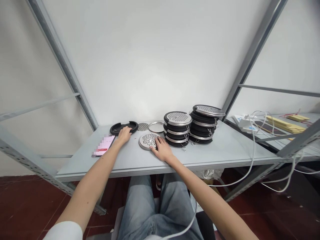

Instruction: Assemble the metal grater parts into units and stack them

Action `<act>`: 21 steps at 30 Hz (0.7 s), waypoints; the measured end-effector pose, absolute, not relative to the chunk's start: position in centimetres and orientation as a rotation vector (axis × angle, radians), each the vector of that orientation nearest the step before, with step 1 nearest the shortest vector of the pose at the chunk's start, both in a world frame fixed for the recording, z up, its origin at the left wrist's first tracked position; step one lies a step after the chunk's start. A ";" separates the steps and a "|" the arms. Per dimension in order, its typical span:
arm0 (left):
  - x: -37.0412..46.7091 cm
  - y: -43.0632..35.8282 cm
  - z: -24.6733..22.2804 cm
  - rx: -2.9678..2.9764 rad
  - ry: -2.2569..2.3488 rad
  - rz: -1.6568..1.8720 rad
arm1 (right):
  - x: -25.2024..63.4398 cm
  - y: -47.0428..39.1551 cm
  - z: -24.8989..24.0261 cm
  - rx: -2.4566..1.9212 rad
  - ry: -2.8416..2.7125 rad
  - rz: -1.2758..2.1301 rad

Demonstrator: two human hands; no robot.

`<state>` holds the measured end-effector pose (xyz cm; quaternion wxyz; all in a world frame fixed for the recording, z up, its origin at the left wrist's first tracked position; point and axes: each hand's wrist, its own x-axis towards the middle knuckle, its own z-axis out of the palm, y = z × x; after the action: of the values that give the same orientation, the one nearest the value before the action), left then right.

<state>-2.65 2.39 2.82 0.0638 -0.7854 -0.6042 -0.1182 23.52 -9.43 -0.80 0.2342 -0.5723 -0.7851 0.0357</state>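
My left hand (124,134) has its fingers curled over the near right rim of a black round rubber-like cover (115,128), which lies near the wall with a gap in its raised rim. My right hand (163,150) grips the right edge of a round perforated metal disc (147,141), thumb at the near side and fingers farther back. That disc lies at or just above the table; the hand hides part of its edge. Behind it lie a metal mesh disc (143,127) and a thin metal ring (156,127).
Two stacks of black round units with perforated metal tops, a nearer stack (177,128) and a taller stack (205,125), stand to the right. A phone (103,145) lies left on the grey table (225,150). White cables (252,156) hang at right, by yellow strips (285,124).
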 end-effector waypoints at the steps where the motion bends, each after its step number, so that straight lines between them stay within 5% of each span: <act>1: -2.9 2.0 3.2 -2.403 -1.789 -0.351 | 23.5 -9.5 -0.7 -1.573 -2.154 0.099; 12: -6.5 -2.8 8.3 -2.731 -1.381 -0.183 | 23.6 -9.5 -0.9 -1.557 -2.149 0.093; 21: -8.9 -1.7 5.5 -2.758 -1.281 -0.284 | 23.6 -9.4 -0.9 -1.568 -2.146 0.097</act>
<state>-8.93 -1.74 5.47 0.0434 -0.9021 -0.4191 -0.0930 23.56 -9.43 -0.90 0.2386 -0.5726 -0.7835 0.0354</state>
